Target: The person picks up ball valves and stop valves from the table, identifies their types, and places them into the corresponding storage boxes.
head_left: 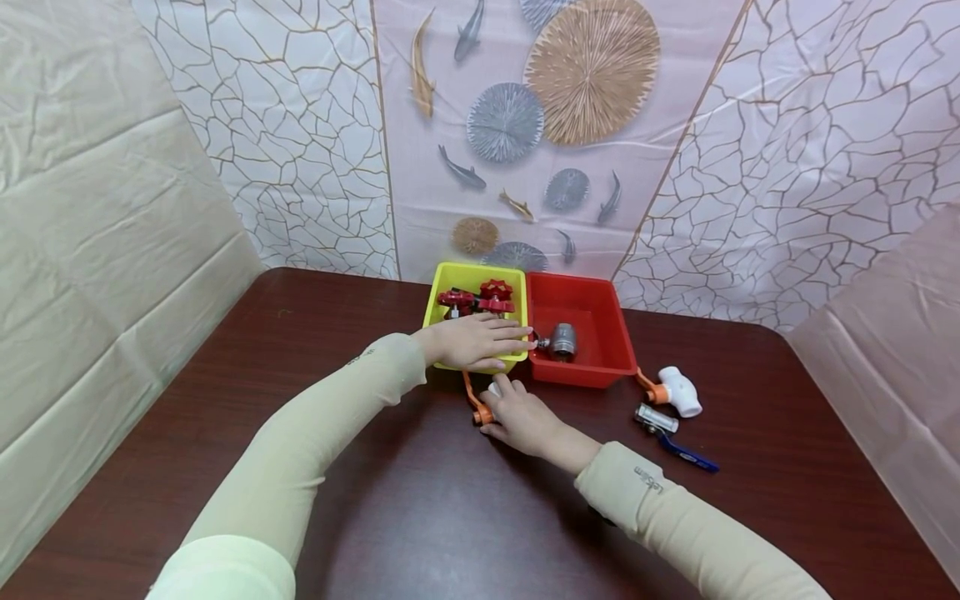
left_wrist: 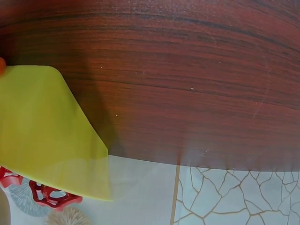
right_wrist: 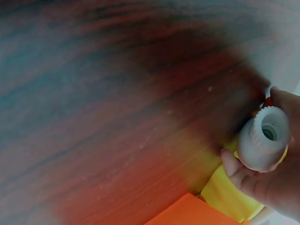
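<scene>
The right hand (head_left: 525,421) has its fingers and thumb curled round a white plastic valve (right_wrist: 260,152), just in front of the yellow bin (head_left: 435,315). From the head that body is mostly hidden by the fingers, its orange lever (head_left: 470,390) showing; the right wrist view shows its round open end. The left hand (head_left: 480,340) lies flat above the yellow bin's front, fingers straight, gripping nothing; whether it touches the rim cannot be told. It covers part of the contents: three red handwheels (head_left: 496,289) can be made out, one cut off in the left wrist view. One metal valve (head_left: 562,340) sits in the red bin (head_left: 588,375), partly masked by fingertips. Two more valves lie on the table (head_left: 420,525) at right: one white-and-orange valve (head_left: 678,392), one blue-levered valve (head_left: 658,419), its lever's label illegible. The right sleeve (head_left: 697,517) reads "LetSlim"; lettering on the left sleeve (head_left: 322,442) is unreadable.
</scene>
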`<state>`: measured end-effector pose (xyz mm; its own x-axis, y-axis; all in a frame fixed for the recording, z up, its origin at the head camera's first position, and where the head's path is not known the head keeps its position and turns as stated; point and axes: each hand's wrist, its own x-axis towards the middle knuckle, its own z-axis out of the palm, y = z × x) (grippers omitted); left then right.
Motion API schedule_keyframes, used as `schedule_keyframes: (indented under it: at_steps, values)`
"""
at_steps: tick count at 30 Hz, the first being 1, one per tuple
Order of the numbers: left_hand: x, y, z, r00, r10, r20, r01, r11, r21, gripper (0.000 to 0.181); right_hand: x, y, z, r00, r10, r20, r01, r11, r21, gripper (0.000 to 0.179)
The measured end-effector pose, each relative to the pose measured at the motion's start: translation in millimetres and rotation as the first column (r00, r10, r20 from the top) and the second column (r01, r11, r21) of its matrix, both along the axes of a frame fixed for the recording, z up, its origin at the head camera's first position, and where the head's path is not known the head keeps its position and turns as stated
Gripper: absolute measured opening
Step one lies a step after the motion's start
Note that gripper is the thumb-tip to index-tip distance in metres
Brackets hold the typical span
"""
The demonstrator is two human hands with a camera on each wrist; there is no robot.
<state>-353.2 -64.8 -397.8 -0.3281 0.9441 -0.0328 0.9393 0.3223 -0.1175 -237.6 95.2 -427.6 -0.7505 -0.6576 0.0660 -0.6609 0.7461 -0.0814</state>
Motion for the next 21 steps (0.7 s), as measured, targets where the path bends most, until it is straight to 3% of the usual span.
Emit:
schedule_keyframes:
  at_steps: [9,17,21]
  values:
    - [0.1,-0.3,-1.0,1.0,0.005,0.025,-0.005,1.0,0.017,0.054,-3.1,3,-1.7,1.0,0.021,-0.015,-0.022,0.998,-0.06,0.034]
    - [1.2,0.0,-1.5,0.998,0.027,0.049,-0.028,0.999,0.026,0.052,-5.1,12,10.1,0.988,0.037,0.151,-0.02,0.994,-0.109,0.035]
    - [-0.1,-1.1,-3.2,0.998,0.027,0.055,-0.029,0.999,0.026,0.054,-4.4,22,16.2,0.985,0.074,0.157,-0.054,0.991,-0.126,0.033]
